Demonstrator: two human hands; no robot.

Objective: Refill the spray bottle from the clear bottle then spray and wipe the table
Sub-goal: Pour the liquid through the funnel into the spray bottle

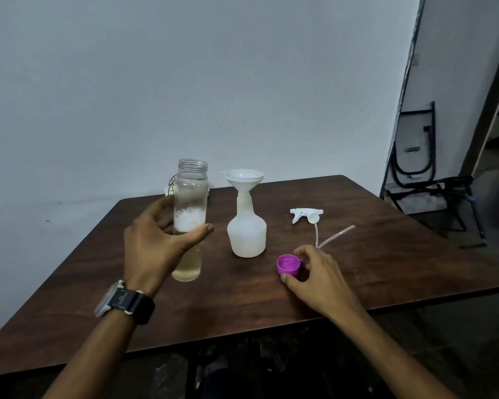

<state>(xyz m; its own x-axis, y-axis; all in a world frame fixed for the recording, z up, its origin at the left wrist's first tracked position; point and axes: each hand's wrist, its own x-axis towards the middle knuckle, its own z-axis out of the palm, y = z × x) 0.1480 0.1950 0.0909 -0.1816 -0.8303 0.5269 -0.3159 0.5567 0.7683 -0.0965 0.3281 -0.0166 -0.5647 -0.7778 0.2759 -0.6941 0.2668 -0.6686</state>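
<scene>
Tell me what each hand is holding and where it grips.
Left hand holds the clear bottle around its middle, thumb in front. Right hand pinches the purple cap by its side wall, on the table.

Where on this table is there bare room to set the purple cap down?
Bare wood runs along the table's near edge, between the two forearms, and across the right side beyond the right hand. It is crowded mid-table: clear bottle in the left hand, spray bottle with funnel, sprayer head.

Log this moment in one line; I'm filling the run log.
left hand: holds uncapped clear bottle | right hand: on purple cap | funnel in spray bottle | trigger head on table
</scene>
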